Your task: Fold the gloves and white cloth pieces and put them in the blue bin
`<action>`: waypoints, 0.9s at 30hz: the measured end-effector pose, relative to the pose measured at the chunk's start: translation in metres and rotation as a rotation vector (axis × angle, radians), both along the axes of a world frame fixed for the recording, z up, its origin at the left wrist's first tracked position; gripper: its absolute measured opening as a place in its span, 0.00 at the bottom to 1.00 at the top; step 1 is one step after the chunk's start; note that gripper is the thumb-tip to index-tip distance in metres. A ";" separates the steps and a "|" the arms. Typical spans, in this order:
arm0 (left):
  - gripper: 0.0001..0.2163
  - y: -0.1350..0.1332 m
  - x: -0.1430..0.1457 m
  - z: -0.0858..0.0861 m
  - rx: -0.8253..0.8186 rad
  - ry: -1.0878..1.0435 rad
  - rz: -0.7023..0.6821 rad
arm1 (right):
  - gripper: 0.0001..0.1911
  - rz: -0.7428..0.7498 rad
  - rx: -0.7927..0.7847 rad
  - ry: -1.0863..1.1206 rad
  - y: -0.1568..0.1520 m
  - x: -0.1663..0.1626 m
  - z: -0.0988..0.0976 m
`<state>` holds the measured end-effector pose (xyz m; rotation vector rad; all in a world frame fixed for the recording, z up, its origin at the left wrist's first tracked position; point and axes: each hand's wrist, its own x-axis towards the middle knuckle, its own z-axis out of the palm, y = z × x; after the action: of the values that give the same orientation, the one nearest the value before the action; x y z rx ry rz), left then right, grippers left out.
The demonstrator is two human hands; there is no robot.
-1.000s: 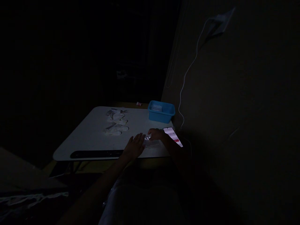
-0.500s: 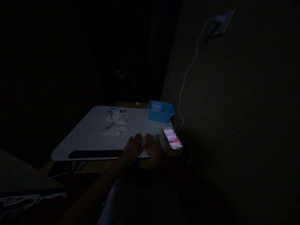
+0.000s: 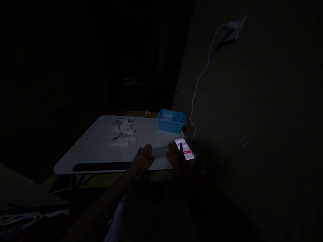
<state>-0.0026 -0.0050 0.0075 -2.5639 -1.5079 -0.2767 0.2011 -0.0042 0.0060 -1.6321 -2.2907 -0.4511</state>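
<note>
A clear, thin plastic sheet or bag [image 3: 159,152] lies flat near the front edge of the white table [image 3: 88,144]. My left hand [image 3: 143,157] rests flat at its left end, fingers stretched out. At the right end lies my right hand [image 3: 174,156], also flat with its fingers apart. Its little finger side overlaps the view of a lit phone [image 3: 186,148] at the table's right edge. Whether that hand touches the phone I cannot tell. Farther left on the table are several crumpled white pieces [image 3: 123,134], some with clear plastic; their kind is too dark to make out.
A blue plastic basket [image 3: 171,126] with a pale item inside stands at the back right. Behind the table sits a small red-and-white container [image 3: 148,113]. A white charging cable [image 3: 196,84] hangs from the wall socket [image 3: 233,30]. A black slot [image 3: 101,166] runs along the front edge.
My right hand has slid right, away from my left hand, uncovering the clear plastic between them. The left hand stays in about the same place. The view has shifted slightly.
</note>
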 end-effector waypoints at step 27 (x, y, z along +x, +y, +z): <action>0.25 -0.003 -0.004 0.006 -0.042 -0.227 -0.067 | 0.14 0.025 -0.801 -0.008 0.064 -0.036 0.066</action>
<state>-0.0064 -0.0078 0.0138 -2.6969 -1.5145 -0.5685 0.1651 0.0599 0.0725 -1.8933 -2.6681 0.5510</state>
